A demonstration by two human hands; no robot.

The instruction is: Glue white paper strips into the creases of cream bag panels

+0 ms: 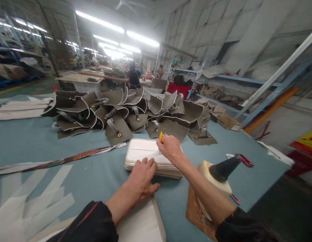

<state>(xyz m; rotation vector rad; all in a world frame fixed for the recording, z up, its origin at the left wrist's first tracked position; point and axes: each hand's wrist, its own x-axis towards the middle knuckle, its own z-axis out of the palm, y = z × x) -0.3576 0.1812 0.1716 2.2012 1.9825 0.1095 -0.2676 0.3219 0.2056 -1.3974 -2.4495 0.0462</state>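
A stack of white rounded-corner panels [142, 151] lies on the blue-green tabletop in front of me. On the stack's near edge, the outstretched fingers of my left hand [143, 177] rest, with the thumb pointing right. My right hand [171, 147] is closed over the right part of the same stack. A yellow-ended tool [161, 136] pokes up out of that fist; its working end is hidden, so its kind does not show. More white panels [143, 222] lie under my left forearm. By my right forearm a cream container with a black cone nozzle [223, 169] leans on a brown board [193, 208].
Grey-brown bag pieces [117, 129] with wrapped handles are heaped across the back. White strips [47, 195] and a patterned band [77, 157] lie left. Right are a red object [245, 160], a cardboard box [229, 122] and a blue rack [267, 84]. A person [134, 75] is farther back.
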